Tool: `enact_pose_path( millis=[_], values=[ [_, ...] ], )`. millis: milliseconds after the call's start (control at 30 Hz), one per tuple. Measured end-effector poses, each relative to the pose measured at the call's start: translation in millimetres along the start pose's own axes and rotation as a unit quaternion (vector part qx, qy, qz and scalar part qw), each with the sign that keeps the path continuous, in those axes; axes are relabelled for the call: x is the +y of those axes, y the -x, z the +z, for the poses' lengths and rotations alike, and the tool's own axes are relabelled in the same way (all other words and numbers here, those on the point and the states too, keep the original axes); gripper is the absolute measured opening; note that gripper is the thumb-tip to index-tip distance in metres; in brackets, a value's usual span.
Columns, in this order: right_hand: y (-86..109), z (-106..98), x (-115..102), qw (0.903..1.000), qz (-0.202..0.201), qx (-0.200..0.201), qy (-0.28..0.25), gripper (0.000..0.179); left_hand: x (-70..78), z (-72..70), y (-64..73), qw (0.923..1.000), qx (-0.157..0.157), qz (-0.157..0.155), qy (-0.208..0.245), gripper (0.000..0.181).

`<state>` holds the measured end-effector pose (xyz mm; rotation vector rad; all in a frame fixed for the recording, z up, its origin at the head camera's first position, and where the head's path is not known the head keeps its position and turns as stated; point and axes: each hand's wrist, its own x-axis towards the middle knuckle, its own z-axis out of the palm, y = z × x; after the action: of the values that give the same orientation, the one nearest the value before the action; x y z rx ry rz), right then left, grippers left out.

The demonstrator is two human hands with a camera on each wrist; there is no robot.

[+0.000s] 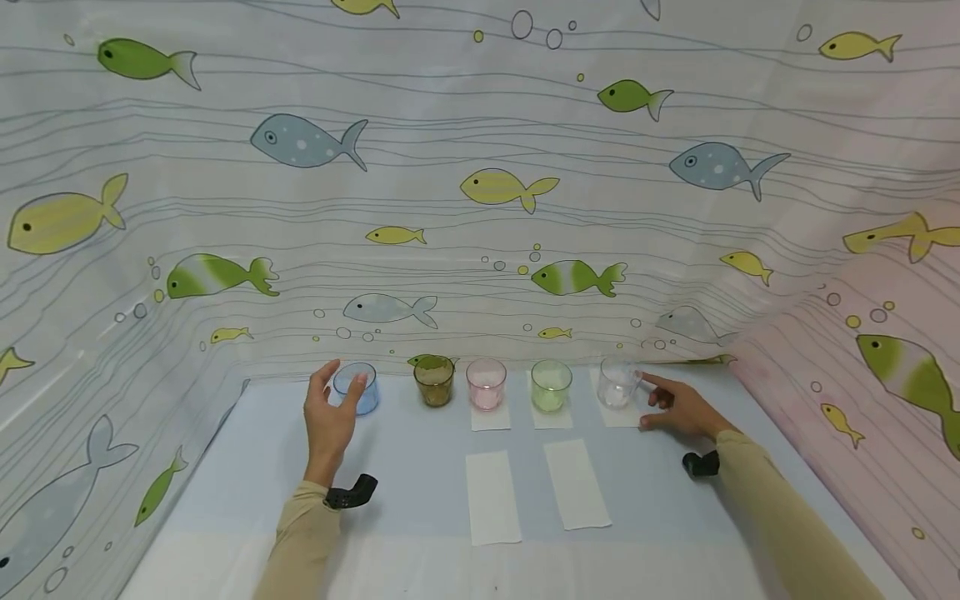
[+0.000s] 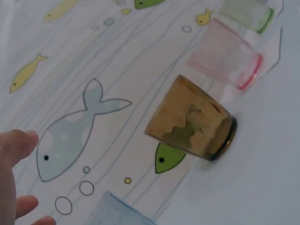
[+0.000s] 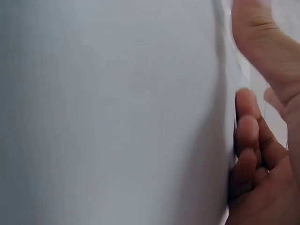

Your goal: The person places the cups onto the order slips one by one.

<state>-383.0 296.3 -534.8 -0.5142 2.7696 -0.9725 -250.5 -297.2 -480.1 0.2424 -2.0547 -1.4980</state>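
In the head view my left hand (image 1: 328, 427) is beside the blue glass (image 1: 367, 402) at the row's left end, thumb and fingers spread around its near side. The left wrist view shows spread fingers (image 2: 18, 145) apart from the blue glass (image 2: 117, 212), which is mostly cut off. At the right end, my right hand (image 1: 684, 409) reaches to the clear glass (image 1: 617, 387), index finger at its side, thumb low near the white paper (image 1: 622, 419) beneath. In the right wrist view, loosely bent fingers (image 3: 247, 131) lie by the white tabletop; no glass is distinct there.
Between the hands stand a brown glass (image 1: 434, 385), a pink glass (image 1: 487, 388) and a green glass (image 1: 551, 388). Pink and green have paper under them. Two paper strips (image 1: 492, 497) lie nearer on the table (image 1: 405, 550). A fish-print curtain (image 1: 450, 125) surrounds the table.
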Motion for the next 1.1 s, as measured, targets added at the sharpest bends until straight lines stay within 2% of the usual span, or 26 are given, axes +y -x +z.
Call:
enact_pose_path(
  millis=[100,200,300,400,600,733,833,900,1000,1100],
  values=[
    [4.1,1,6,0.9998,-0.006,0.014,-0.013,0.1,-8.3,-0.7,-1.8,0.9995,-0.011,-0.03,-0.006,0.074],
    [9.3,0,6,0.9998,-0.003,0.014,-0.017,0.105,-17.9,-0.2,-2.5,0.9985,-0.022,-0.051,-0.002,0.083],
    [17.6,1,0,0.9994,0.007,0.017,-0.03,0.112,-27.9,1.0,-2.4,0.9974,-0.033,-0.064,0.005,0.088],
    [29.9,3,-9,0.9971,0.005,0.032,-0.069,0.111,-36.8,2.4,-2.3,0.9963,-0.042,-0.075,0.006,0.092],
    [56.1,15,-35,0.9843,0.014,0.086,-0.153,0.104,-46.1,2.3,-0.9,0.9948,-0.049,-0.09,0.001,0.096],
    [66.9,31,-54,0.9742,0.011,0.115,-0.194,0.089,-50.7,1.1,-1.1,0.994,-0.051,-0.097,0.0,0.096],
    [71.1,46,-69,0.9678,-0.034,0.112,-0.223,0.079,-54.0,0.2,-1.6,0.9938,-0.049,-0.1,-0.007,0.094],
    [71.2,56,-81,0.9645,-0.087,0.105,-0.226,0.079,-55.8,-0.1,-2.0,0.9941,-0.047,-0.098,-0.01,0.092],
    [68.2,71,-102,0.9603,-0.172,0.084,-0.202,0.087,-58.0,-0.4,-3.0,0.9948,-0.044,-0.091,-0.007,0.09],
    [64.9,86,-122,0.9566,-0.233,0.049,-0.168,0.096,-59.6,0.4,-4.5,0.9956,-0.044,-0.083,-0.002,0.089]
  ],
)
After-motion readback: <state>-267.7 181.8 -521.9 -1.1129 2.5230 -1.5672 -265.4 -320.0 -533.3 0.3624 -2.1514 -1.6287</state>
